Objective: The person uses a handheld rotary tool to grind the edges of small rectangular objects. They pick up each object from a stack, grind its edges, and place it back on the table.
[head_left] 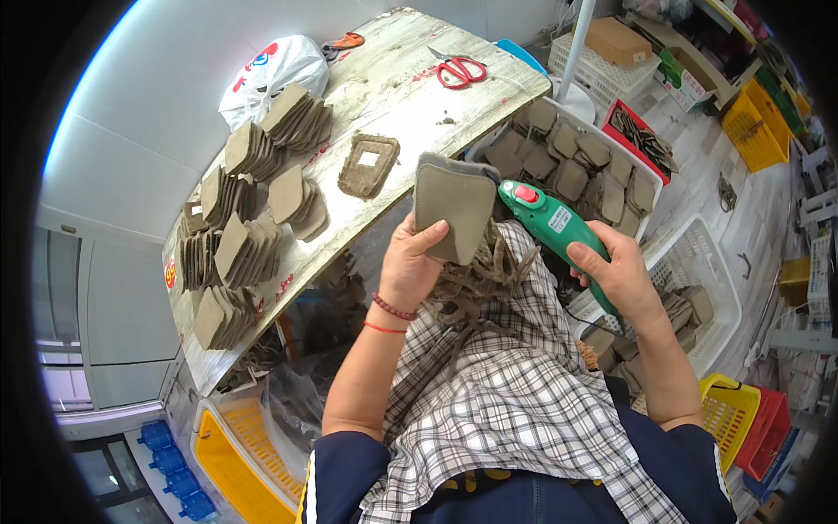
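Note:
In my left hand (412,266) is a brown-grey fabric pad (454,205) with rounded corners, the thumb lying on its face. My right hand (618,272) grips green cordless electric scissors (559,223) with a red button. Their tip meets the pad's upper right edge; whether the blade bites into it I cannot tell. Trimmed fabric strips (478,284) hang below the pad and lie on my checked apron (497,402). On the table (397,100), a pad with a white label (368,166) lies beside several stacks of similar pads (246,249).
Red-handled scissors (460,72), orange-handled scissors (345,41) and a white plastic bag (275,79) lie on the table. To the right stand a crate of pads (650,157), a red bin of scraps (614,131) and a white basket (720,288). A yellow basket (214,450) sits lower left.

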The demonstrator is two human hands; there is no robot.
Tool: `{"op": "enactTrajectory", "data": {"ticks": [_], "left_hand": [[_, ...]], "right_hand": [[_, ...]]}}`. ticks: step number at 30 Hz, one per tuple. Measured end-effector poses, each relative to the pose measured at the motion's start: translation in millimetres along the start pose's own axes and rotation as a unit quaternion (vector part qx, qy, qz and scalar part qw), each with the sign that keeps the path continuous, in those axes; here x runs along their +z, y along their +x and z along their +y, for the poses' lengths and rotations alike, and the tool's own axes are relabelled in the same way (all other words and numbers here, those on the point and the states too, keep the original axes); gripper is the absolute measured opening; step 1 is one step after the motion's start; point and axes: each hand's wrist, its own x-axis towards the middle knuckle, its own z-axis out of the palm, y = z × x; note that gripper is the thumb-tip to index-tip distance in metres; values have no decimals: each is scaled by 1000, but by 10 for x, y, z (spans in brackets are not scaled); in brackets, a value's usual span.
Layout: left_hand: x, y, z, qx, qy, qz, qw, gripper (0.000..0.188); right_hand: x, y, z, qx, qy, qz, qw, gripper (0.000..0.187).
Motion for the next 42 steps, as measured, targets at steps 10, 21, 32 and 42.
{"op": "enactTrajectory", "data": {"ticks": [10,21,32,42], "left_hand": [[-39,-35,263,-64,145,27,987,46],[-21,-127,106,-132,165,32,977,48],[-180,-111,420,-32,317,89,944,20],[-157,-112,495,-72,254,75,962,17]], "right_hand": [[2,-108,98,-80,-142,19,987,41],[155,1,197,-31,-72,2,997,40],[-10,-7,139,83,21,-87,993,35],[-32,-36,130,106,-11,-133,985,34]]}}
